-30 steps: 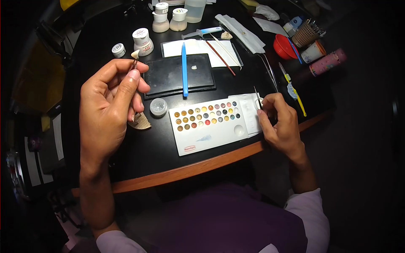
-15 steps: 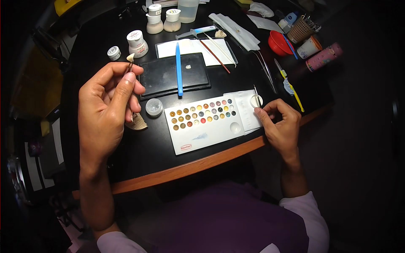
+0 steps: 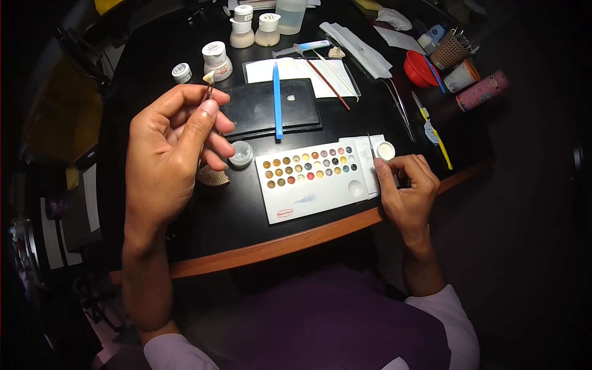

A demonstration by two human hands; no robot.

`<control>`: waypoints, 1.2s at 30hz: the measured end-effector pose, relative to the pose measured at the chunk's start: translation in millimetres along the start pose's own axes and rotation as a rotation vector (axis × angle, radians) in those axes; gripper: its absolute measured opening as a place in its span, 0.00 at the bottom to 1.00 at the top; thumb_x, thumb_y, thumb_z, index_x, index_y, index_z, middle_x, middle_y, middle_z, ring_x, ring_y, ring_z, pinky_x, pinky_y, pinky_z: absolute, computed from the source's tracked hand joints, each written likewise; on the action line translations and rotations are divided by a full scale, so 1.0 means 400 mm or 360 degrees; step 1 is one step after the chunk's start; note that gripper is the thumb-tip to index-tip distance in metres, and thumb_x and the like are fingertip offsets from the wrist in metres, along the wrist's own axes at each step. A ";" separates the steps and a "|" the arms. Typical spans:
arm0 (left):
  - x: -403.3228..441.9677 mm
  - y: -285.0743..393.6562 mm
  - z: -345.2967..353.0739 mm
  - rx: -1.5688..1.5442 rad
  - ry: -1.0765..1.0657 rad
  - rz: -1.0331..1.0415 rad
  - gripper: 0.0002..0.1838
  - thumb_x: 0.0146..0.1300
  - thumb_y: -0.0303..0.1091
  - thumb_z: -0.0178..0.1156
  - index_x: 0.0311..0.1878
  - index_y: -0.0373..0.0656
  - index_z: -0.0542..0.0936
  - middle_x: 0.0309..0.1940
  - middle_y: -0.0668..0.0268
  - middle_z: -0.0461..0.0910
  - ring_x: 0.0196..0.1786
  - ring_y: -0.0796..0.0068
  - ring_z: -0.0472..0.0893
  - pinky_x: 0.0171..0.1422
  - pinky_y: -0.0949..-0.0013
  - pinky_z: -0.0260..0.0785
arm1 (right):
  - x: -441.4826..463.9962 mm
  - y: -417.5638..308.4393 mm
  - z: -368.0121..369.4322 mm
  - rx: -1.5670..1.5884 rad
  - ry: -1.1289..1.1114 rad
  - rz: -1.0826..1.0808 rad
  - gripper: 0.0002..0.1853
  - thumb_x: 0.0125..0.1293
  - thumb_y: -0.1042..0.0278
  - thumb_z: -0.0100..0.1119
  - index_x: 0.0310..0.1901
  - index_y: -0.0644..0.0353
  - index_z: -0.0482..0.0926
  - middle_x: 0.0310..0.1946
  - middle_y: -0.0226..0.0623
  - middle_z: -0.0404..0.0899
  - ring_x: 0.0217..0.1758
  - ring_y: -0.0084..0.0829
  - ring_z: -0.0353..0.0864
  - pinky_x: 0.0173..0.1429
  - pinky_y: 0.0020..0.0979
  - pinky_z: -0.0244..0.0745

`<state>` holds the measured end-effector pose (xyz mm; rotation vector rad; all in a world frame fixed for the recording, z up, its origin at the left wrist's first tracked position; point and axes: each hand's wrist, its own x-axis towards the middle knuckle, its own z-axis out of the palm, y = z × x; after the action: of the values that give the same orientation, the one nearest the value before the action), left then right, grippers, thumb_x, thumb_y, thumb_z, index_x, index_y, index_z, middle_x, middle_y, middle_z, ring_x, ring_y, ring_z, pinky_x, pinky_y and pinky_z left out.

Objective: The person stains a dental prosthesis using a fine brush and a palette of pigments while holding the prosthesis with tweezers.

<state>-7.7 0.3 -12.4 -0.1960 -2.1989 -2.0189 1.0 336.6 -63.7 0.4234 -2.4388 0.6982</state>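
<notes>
My left hand (image 3: 165, 154) is raised over the left side of the desk. Its thumb and fingertips pinch a thin dark holder, with a small ivory tooth crown (image 3: 209, 78) upright at the tip. Down on the right, my right hand (image 3: 408, 191) is closed around a slim brush (image 3: 372, 147), whose tip points away from me over white paper (image 3: 359, 143). Close to that tip is a small round white dish (image 3: 386, 150). A white palette (image 3: 330, 200) with rows of coloured wells lies left of my right hand.
A blue stick tool (image 3: 277, 105) lies across a black flat case (image 3: 246, 114). Behind are white-lidded jars (image 3: 216, 61), a syringe (image 3: 308, 47) and a red bowl (image 3: 419, 69). Tweezers (image 3: 401, 111) and a yellow-handled tool (image 3: 441, 148) lie right; a clear jar (image 3: 240, 154) stands near my left hand.
The whole view has shifted, so the desk appears farther right. Relative to the white dish, the brush in my right hand has moved left, onto the paper. My left hand keeps holding the crown up.
</notes>
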 end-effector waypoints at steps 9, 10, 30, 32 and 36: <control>0.011 0.005 -0.038 -0.0562 -0.0131 -0.0032 0.15 0.85 0.35 0.54 0.61 0.32 0.79 0.44 0.56 0.88 0.48 0.65 0.92 0.49 0.66 0.89 | 0.093 -0.143 0.023 0.0626 -0.0351 -0.0300 0.04 0.63 0.77 0.76 0.33 0.63 0.87 0.28 0.35 0.86 0.28 0.28 0.75 0.33 0.32 0.67; 0.013 0.002 -0.037 -0.0649 -0.0127 -0.0024 0.15 0.85 0.35 0.53 0.62 0.32 0.79 0.44 0.56 0.88 0.49 0.63 0.92 0.50 0.65 0.89 | 0.101 -0.171 0.030 0.0726 -0.0493 -0.0231 0.04 0.64 0.75 0.76 0.36 0.64 0.89 0.30 0.36 0.87 0.29 0.28 0.77 0.31 0.31 0.67; -0.001 -0.005 0.010 -0.0676 -0.0066 -0.0055 0.12 0.85 0.32 0.54 0.59 0.33 0.79 0.46 0.56 0.87 0.47 0.65 0.91 0.50 0.66 0.88 | 0.165 -0.282 0.112 0.1400 -0.1119 0.0162 0.13 0.77 0.65 0.68 0.49 0.69 0.90 0.30 0.37 0.89 0.29 0.17 0.81 0.34 0.28 0.77; 0.000 0.020 -0.017 -0.0321 0.0004 -0.0035 0.12 0.84 0.33 0.55 0.57 0.34 0.80 0.43 0.59 0.87 0.42 0.75 0.90 0.42 0.76 0.84 | 0.205 -0.259 0.058 0.1115 -0.1027 0.0159 0.11 0.75 0.68 0.68 0.46 0.69 0.90 0.32 0.37 0.90 0.34 0.18 0.84 0.38 0.27 0.79; 0.005 0.026 -0.077 0.0412 -0.0072 -0.0020 0.08 0.82 0.30 0.57 0.48 0.37 0.83 0.35 0.68 0.86 0.32 0.89 0.79 0.34 0.81 0.67 | 0.244 -0.098 0.017 0.0895 -0.0691 0.0254 0.09 0.73 0.71 0.70 0.45 0.69 0.90 0.33 0.35 0.91 0.38 0.18 0.86 0.44 0.26 0.79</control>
<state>-7.0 -29.5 0.7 -0.1983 -2.4657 -1.7284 -62.3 287.2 4.6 0.6544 -2.6631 1.5092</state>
